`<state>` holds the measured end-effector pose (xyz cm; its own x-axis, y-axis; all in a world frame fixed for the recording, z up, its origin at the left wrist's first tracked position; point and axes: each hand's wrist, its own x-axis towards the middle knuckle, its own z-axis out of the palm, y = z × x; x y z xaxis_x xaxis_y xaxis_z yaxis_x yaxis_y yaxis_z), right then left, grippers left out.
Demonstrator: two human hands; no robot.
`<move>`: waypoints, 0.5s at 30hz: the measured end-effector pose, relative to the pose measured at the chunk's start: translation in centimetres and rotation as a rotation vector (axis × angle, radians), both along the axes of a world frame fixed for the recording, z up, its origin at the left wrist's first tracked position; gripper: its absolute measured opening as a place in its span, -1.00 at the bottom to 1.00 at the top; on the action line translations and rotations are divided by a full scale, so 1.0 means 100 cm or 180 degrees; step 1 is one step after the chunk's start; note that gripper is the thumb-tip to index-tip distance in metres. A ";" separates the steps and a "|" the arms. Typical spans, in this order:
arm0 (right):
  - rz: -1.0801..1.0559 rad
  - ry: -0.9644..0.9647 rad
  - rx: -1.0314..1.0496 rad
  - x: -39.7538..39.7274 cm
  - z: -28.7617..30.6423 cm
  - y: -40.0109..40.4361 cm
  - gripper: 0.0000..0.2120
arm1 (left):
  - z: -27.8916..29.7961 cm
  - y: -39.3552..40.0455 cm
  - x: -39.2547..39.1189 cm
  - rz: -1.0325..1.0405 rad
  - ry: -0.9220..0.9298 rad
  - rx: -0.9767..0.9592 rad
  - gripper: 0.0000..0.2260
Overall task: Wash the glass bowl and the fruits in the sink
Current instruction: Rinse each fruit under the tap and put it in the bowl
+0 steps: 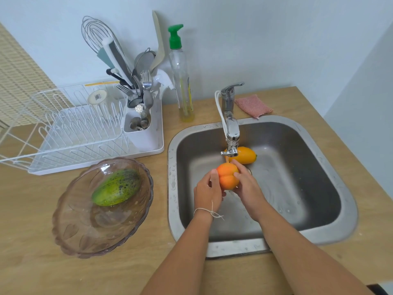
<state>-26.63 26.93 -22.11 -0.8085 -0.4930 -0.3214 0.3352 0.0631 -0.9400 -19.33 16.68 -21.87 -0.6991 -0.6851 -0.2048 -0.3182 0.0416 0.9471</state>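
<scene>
An orange peach-like fruit (227, 176) is held over the sink (319, 235), just below and in front of the faucet (231, 133). It is gripped from both sides: the left hand (207, 191) is curled round its left flank, fingertips on the upper left, and the right hand (247, 185) is wrapped round its right flank w/ fingers laid over the top right. The fruit sits between the two palms, its cleft facing the camera; the underside is hidden by the hands. A string bracelet (209, 212) is seen on the left wrist.

A yellow mango (246, 155) lies in the basin behind the faucet outlet, apart from the hands. A thin stream of water is seen at the outlet, approx. touching the held fruit's far side; contact can't be confirmed.

Left of the sink, on the wooden counter (32, 262), a tinted glass bowl (89, 231) is set, w/ a green papaya (117, 187) inside it. Behind the bowl, further left of the sink, a white dish rack (70, 133) w/ a utensil caddy (140, 128) is placed. A dish soap bottle (181, 77) stands behind the sink's left corner, and a pink sponge cloth (254, 105) lies behind the sink, right of the faucet.
</scene>
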 end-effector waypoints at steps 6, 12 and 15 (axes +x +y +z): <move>-0.0357 0.0068 0.0232 -0.002 0.003 0.003 -0.70 | 0.004 0.006 0.005 -0.0616 -0.0215 -0.0391 -0.38; 0.0060 -0.0470 0.1288 0.004 0.016 0.000 -0.39 | 0.010 0.005 0.003 -0.0600 -0.0551 -0.0597 -0.34; 0.0242 -0.0317 0.1014 0.010 0.014 0.001 -0.49 | 0.007 -0.001 0.003 -0.0351 -0.0426 -0.0278 -0.37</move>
